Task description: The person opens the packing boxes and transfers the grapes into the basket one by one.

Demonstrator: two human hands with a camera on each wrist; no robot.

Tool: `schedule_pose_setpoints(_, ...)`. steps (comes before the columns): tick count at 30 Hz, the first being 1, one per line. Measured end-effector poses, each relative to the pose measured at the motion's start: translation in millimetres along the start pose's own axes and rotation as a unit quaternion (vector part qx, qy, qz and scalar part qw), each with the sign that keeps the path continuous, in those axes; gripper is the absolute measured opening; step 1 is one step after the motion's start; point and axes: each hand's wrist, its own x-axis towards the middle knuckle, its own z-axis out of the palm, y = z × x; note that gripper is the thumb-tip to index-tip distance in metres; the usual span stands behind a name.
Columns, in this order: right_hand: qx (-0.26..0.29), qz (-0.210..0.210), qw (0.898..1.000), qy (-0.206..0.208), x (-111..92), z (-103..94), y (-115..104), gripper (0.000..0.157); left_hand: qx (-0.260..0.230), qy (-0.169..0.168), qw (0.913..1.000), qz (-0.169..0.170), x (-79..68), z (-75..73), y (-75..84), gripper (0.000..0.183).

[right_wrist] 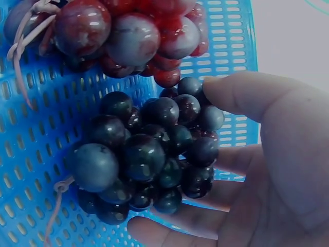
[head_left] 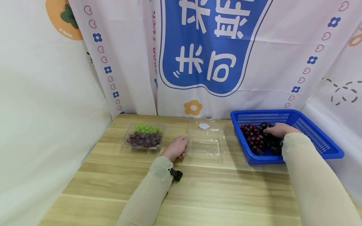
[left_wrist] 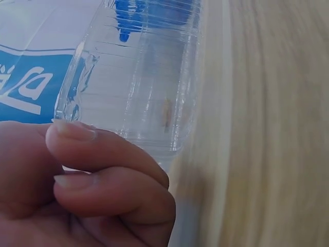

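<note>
My right hand [head_left: 278, 129] reaches into a blue plastic basket [head_left: 246, 153] and grips a bunch of black grapes [right_wrist: 144, 157]. The right wrist view shows the thumb at one side of the bunch and the other fingers spread beneath and behind it. Beside it lies a bunch of red grapes [right_wrist: 133, 38] with a stem. At the middle of the table, my left hand [head_left: 178, 147] pinches the near-left edge of a clear plastic clamshell box [head_left: 206, 146] with curled fingers. The box holds no fruit, and its lid [head_left: 195, 124] is folded back, with a white label.
To the left, another clear clamshell box [head_left: 125, 138] holds green grapes [head_left: 147, 128] and dark red grapes [head_left: 144, 139]. A printed curtain [head_left: 135, 78] hangs behind the wooden table [head_left: 215, 194]. White cloth walls stand at both sides.
</note>
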Motion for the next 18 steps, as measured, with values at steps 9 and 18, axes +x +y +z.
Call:
schedule_pose_setpoints(9, 0.003, -0.028, 0.998, 0.057, -12, -6.9, -12, 0.083, -0.006, 0.008, 0.9999, 0.002, -1.1, 2.5, 3.0, 0.026)
schedule_pose_setpoints(18, -0.003, -0.062, 0.992, 0.106, -25, -11.7, -53, 0.076, 0.005, 0.011, 0.9999, 0.006, -3.2, -2.8, 4.2, 0.027)
